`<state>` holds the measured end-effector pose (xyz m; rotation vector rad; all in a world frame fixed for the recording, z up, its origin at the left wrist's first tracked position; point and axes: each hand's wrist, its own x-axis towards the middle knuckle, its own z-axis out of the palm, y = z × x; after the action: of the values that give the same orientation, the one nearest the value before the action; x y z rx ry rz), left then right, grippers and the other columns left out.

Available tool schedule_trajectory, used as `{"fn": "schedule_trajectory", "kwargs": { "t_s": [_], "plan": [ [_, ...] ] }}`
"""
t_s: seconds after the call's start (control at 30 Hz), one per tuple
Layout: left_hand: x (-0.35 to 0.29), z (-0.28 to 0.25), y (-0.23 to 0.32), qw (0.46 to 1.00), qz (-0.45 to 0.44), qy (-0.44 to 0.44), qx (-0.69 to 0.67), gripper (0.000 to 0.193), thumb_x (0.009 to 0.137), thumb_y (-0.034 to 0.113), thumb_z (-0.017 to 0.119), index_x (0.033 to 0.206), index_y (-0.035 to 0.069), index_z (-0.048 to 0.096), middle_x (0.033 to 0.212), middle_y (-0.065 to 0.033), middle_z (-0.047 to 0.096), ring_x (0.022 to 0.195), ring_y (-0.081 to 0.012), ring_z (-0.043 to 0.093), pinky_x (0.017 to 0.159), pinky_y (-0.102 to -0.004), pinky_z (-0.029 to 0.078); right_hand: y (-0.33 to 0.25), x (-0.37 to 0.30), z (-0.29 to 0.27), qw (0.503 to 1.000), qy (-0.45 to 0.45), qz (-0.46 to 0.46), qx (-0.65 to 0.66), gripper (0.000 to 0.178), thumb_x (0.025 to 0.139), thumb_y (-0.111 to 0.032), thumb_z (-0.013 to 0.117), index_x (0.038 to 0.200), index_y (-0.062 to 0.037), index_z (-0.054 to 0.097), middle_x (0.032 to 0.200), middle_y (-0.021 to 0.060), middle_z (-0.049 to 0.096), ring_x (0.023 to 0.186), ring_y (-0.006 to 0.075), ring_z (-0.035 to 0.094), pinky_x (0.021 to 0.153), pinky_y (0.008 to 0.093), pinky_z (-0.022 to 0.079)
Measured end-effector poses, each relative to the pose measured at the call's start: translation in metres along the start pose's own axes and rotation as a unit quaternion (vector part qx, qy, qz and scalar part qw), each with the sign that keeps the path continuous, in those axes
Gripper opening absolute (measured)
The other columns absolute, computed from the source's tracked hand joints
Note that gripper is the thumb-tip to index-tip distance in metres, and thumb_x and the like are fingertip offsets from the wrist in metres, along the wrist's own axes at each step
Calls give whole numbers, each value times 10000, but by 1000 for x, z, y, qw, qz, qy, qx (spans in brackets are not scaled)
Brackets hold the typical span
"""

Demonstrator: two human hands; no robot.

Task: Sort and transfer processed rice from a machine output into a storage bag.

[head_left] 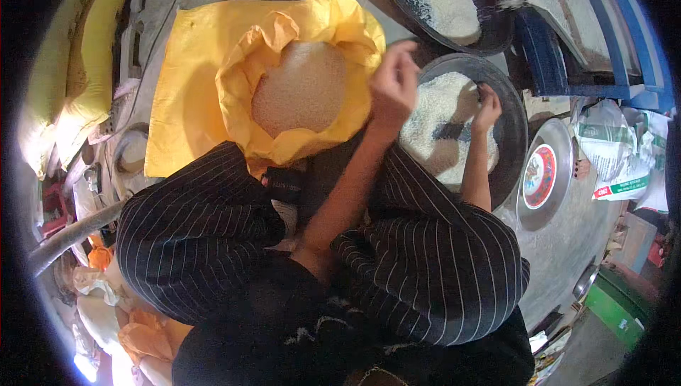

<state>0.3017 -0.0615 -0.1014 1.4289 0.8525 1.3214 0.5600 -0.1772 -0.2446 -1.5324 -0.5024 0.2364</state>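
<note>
White rice grains (433, 113) lie in a dark round basin (516, 102) in front of my right knee, with a dark patch of the bottom showing between them. Over the basin's right part, my right hand (487, 109) is loosely bent, its fingers apart and nothing visible in them. My left hand (396, 82) is raised between this basin and a yellow woven sack (191, 67). Its fingers are curled and slightly blurred; anything inside them is hidden. The sack's mouth is rolled down around a heap of pale brownish grain (301, 92).
Another dark basin (489, 38) with white rice (443, 3) stands beyond; grains blur through the air beside it, near a person's dark-clothed leg (543, 49). A metal plate (543, 177) lies right, before plastic packages (617, 145). Full yellow sacks (92, 67) stand left.
</note>
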Motion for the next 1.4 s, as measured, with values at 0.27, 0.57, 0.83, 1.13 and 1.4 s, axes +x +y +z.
{"fn": "schedule_trajectory", "kwargs": {
  "t_s": [0.27,0.57,0.83,1.13,1.4],
  "plan": [
    [-64,101,-68,969,-217,95,67,279,901,169,443,1063,-27,558,969,-181,642,960,-337,593,862,-350,420,20,-26,42,990,10,72,118,230,874,-90,471,933,50,644,947,111,636,914,171,562,855,284,416],
    [-71,105,-163,807,-464,139,-339,320,839,283,497,838,-1,645,837,-83,626,777,-170,579,710,-290,456,-40,-93,92,920,-8,268,285,394,901,-241,369,1061,51,581,1088,154,578,1015,260,525,953,350,364],
    [-64,93,-102,822,-428,74,-370,326,907,342,515,881,37,629,818,-39,624,728,-139,596,662,-277,475,-68,-93,83,878,58,296,371,431,903,-300,387,997,66,595,1057,175,583,979,282,557,908,392,427],
    [-31,58,-17,805,-350,-25,-478,367,924,353,472,902,12,604,845,-96,637,785,-192,617,745,-320,499,-174,-100,109,885,73,278,366,445,907,-323,368,933,55,602,973,174,624,900,287,594,863,382,458],
    [9,-48,-2,847,-251,58,-464,382,941,379,405,1003,36,561,888,-92,619,796,-214,609,742,-324,499,-183,-136,208,867,-129,323,357,429,901,-299,391,917,48,643,922,143,637,848,224,601,804,327,457]
  ]
}}
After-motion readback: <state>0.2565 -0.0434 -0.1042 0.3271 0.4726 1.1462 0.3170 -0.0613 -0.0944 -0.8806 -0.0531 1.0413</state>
